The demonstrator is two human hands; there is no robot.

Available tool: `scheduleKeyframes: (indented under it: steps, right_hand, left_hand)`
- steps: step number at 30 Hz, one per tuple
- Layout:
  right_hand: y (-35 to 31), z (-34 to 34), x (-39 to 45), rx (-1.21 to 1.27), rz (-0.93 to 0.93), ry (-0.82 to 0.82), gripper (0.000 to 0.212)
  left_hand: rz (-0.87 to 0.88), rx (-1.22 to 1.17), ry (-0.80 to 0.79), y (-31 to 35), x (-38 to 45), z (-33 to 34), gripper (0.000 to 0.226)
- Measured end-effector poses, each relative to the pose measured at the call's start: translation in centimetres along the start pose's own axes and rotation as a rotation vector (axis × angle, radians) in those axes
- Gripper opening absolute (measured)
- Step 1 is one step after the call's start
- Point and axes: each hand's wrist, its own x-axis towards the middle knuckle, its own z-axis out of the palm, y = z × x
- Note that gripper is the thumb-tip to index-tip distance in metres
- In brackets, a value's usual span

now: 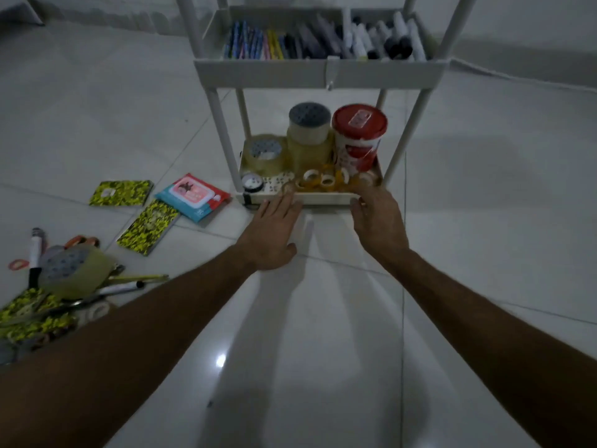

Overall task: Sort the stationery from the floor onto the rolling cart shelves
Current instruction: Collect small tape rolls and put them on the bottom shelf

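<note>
White rolling cart holds tape rolls, pens.

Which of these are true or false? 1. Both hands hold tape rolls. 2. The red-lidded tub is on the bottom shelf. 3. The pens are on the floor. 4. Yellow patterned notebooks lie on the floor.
1. False: the left hand and right hand are open and hold nothing, at the bottom shelf front edge.
2. True: the red-lidded tub stands there.
3. False: the pens fill the upper shelf.
4. True: yellow patterned notebooks lie on the floor.
</note>
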Motion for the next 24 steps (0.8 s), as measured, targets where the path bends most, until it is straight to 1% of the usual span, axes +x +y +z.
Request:
scheduleKeyframes:
  steps: [2,6,9,11,14,18,20,22,24]
  right_hand:
    - [-1.4,-0.3,-3.4,0.054,0.000,-0.044,0.022]
    - [-5.1,-2.0,-11.1,0.115,-0.108,-0.216,0.022]
    - [-8.0,-2.9,-17.8,0.200,-0.190,-0.399,0.019]
    - [-9.7,-3.6,-21.7,0.258,-0.253,-0.543,0.020]
    - [-11.5,-4.4,-27.1,0.351,-0.330,-0.791,0.015]
    - [-12.9,-6.0,-33.1,0.396,-0.394,-1.195,0.018]
    - [-12.8,-6.9,-35.6,0.402,-0.440,-1.346,0.020]
    - [-12.6,-8.0,-37.3,0.384,-0.480,-1.432,0.021]
    - [-12.2,-8.9,-38.3,0.392,-0.508,-1.453,0.022]
  left_hand:
    - [0.018,-0.070,-0.001,0.8,-2.7,-0.2,0.084]
    - [0.046,-0.215,-0.034,1.9,-9.5,-0.2,0.060]
    - [0.061,-0.290,-0.080,2.1,-15.9,0.9,0.046]
    - [0.027,-0.352,-0.092,2.2,-20.0,1.6,0.039]
    - [-0.012,-0.429,-0.149,3.0,-25.9,2.3,0.029]
    - [0.017,-0.453,-0.237,4.4,-32.1,3.4,0.026]
    - [0.018,-0.434,-0.256,5.0,-34.4,4.1,0.027]
    - [0.031,-0.437,-0.239,5.3,-36.1,4.5,0.030]
    - [0.056,-0.452,-0.212,5.5,-37.4,4.8,0.032]
